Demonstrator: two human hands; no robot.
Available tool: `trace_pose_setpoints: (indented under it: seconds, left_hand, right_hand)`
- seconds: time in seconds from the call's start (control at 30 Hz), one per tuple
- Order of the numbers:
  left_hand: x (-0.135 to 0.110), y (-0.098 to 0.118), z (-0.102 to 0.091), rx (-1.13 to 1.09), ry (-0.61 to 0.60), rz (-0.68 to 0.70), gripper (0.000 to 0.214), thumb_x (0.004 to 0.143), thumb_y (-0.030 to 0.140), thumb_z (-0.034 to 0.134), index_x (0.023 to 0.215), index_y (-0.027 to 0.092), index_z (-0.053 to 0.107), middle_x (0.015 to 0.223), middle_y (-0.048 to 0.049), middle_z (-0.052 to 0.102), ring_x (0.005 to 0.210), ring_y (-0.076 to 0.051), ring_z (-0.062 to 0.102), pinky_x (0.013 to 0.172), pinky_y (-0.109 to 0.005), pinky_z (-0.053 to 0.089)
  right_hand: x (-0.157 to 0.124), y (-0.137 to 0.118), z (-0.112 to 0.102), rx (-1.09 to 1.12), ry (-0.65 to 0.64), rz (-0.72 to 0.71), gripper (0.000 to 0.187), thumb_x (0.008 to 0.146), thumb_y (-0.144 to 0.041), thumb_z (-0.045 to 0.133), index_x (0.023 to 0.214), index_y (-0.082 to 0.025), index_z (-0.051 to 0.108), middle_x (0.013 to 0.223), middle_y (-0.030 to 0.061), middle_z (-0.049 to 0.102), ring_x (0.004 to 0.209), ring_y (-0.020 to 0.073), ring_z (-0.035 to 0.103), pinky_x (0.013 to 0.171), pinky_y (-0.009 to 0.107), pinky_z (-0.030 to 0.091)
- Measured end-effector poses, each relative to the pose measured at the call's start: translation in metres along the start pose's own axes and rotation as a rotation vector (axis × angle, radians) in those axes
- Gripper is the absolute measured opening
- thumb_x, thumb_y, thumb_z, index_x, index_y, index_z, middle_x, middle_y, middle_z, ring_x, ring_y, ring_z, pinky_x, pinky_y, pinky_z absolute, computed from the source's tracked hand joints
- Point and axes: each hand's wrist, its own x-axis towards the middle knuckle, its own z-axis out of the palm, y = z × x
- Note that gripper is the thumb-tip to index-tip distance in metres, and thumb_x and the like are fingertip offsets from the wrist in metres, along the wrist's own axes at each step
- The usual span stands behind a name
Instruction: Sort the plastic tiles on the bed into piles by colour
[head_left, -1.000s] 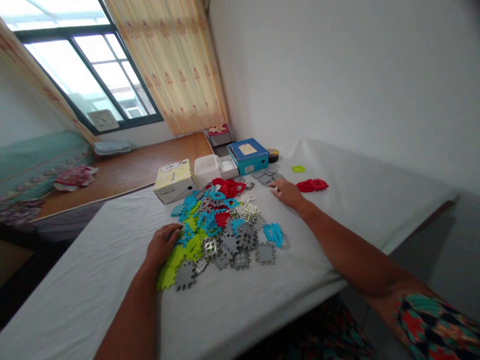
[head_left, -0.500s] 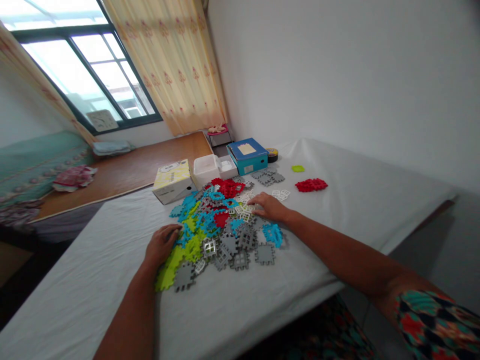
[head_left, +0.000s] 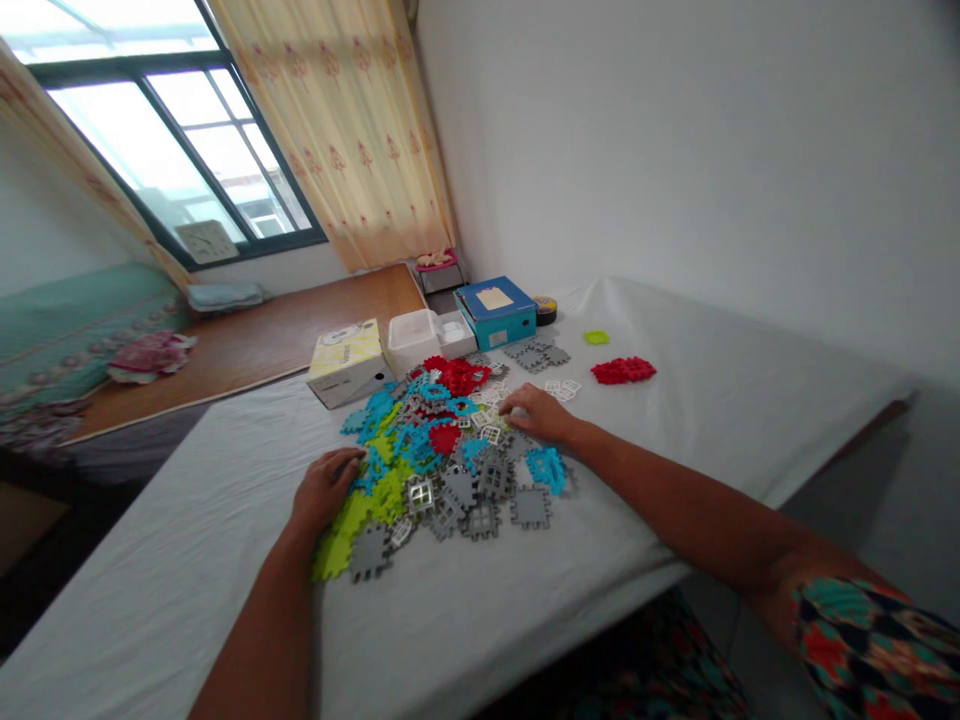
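Note:
A heap of interlocking plastic building pieces (head_left: 420, 440) in blue, lime green, grey, red and white lies between my hands. At its left edge my left hand (head_left: 324, 485) rests palm down, fingers loosely bent beside blue and lime green pieces (head_left: 349, 530), with nothing seen in it. My right hand (head_left: 538, 414) reaches in from the right. Its thumb and fingers come together over small white window-frame pieces (head_left: 490, 434); what they pinch is too small to make out. Grey square pieces (head_left: 530, 508) and a blue piece (head_left: 547, 469) lie below that hand.
Behind the heap stand a yellow box (head_left: 349, 362), a white plastic container (head_left: 414, 338) and a blue box (head_left: 495, 310), with a roll of tape (head_left: 546, 310) alongside. Red pieces (head_left: 623, 371) and a lime green piece (head_left: 596, 338) lie apart on the white-covered table (head_left: 720, 400).
My right hand's fingers have shifted very slightly among the white window-frame pieces, and the pieces by its fingertips sit a little differently. The left hand stays where it was.

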Motion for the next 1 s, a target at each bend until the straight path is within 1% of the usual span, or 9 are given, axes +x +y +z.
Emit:
trace_pose_setpoints:
  seconds: [0.1,0.2,0.3,0.4,0.6,0.7,0.8,0.9,1.0]
  left_hand:
    - [-0.001,0.001,-0.001,-0.004,0.003,-0.001,0.046,0.086,0.050,0.038,0.103,0.022,0.070,0.112,-0.0072,0.069,0.108,-0.024,0.061,0.101,-0.040,0.045]
    - [-0.001,0.003,-0.002,-0.004,0.006,-0.007,0.045,0.086,0.049,0.038,0.104,0.022,0.070,0.112,-0.0069,0.069,0.108,-0.024,0.061,0.101,-0.040,0.045]
    - [-0.001,0.004,-0.002,-0.012,-0.002,-0.010,0.045,0.086,0.049,0.039,0.103,0.022,0.070,0.113,-0.0071,0.069,0.108,-0.024,0.061,0.101,-0.040,0.045]
    - [-0.001,0.003,-0.001,-0.014,0.000,-0.011,0.044,0.086,0.049,0.039,0.103,0.022,0.070,0.112,-0.0068,0.070,0.107,-0.024,0.061,0.100,-0.040,0.045]
    - [-0.001,0.001,0.000,-0.002,-0.003,-0.012,0.045,0.086,0.049,0.038,0.104,0.022,0.070,0.112,-0.0069,0.070,0.107,-0.024,0.061,0.100,-0.040,0.045]
    - [-0.001,0.001,-0.001,0.003,-0.002,-0.018,0.045,0.087,0.049,0.038,0.105,0.022,0.070,0.113,-0.0070,0.069,0.108,-0.024,0.061,0.100,-0.041,0.045]
    - [-0.001,0.002,-0.001,0.004,0.000,-0.012,0.044,0.086,0.049,0.039,0.104,0.023,0.070,0.112,-0.0062,0.070,0.108,-0.024,0.061,0.100,-0.040,0.045]
    - [-0.001,0.002,-0.001,0.007,0.002,-0.013,0.044,0.086,0.048,0.039,0.103,0.023,0.070,0.111,-0.0060,0.070,0.108,-0.024,0.061,0.099,-0.039,0.045]
    - [-0.001,0.003,-0.001,0.008,0.012,-0.024,0.044,0.085,0.049,0.039,0.102,0.024,0.070,0.111,-0.0055,0.070,0.107,-0.024,0.061,0.099,-0.039,0.046]
  right_hand:
    - [0.002,0.004,-0.008,0.117,0.031,0.098,0.012,0.081,-0.020,0.065,0.091,-0.021,0.072,0.093,0.0012,0.074,0.088,0.0162,0.064,0.085,0.030,0.045]
    - [0.002,0.019,-0.025,0.140,0.113,0.226,0.014,0.082,-0.021,0.062,0.092,-0.021,0.072,0.093,0.0013,0.074,0.086,0.0154,0.066,0.080,0.027,0.048]
    - [-0.003,0.041,-0.043,0.019,0.177,0.349,0.016,0.083,-0.023,0.061,0.094,-0.021,0.072,0.093,0.0021,0.074,0.085,0.0165,0.066,0.078,0.027,0.048]
    - [-0.009,0.059,-0.054,-0.122,0.143,0.411,0.018,0.082,-0.023,0.059,0.094,-0.021,0.072,0.094,0.0021,0.074,0.087,0.0177,0.066,0.077,0.027,0.048]
    - [-0.014,0.063,-0.055,-0.282,0.087,0.447,0.021,0.084,-0.022,0.057,0.099,-0.023,0.071,0.103,0.0032,0.072,0.098,0.0211,0.061,0.083,0.031,0.046]
    - [-0.013,0.060,-0.048,-0.352,0.079,0.383,0.024,0.085,-0.020,0.058,0.105,-0.022,0.071,0.110,0.0056,0.070,0.104,0.0226,0.056,0.090,0.034,0.043]
    - [-0.010,0.055,-0.037,-0.320,-0.002,0.244,0.024,0.086,-0.026,0.061,0.107,-0.021,0.070,0.112,0.0068,0.068,0.106,0.0219,0.054,0.094,0.035,0.041]
    - [-0.009,0.046,-0.028,-0.329,-0.106,0.149,0.030,0.086,-0.039,0.063,0.109,-0.022,0.070,0.117,0.0089,0.066,0.112,0.0253,0.051,0.090,0.037,0.042]
    - [-0.008,0.037,-0.025,-0.376,-0.175,0.120,0.029,0.085,-0.041,0.064,0.106,-0.022,0.070,0.119,0.0100,0.065,0.113,0.0281,0.049,0.086,0.038,0.041]
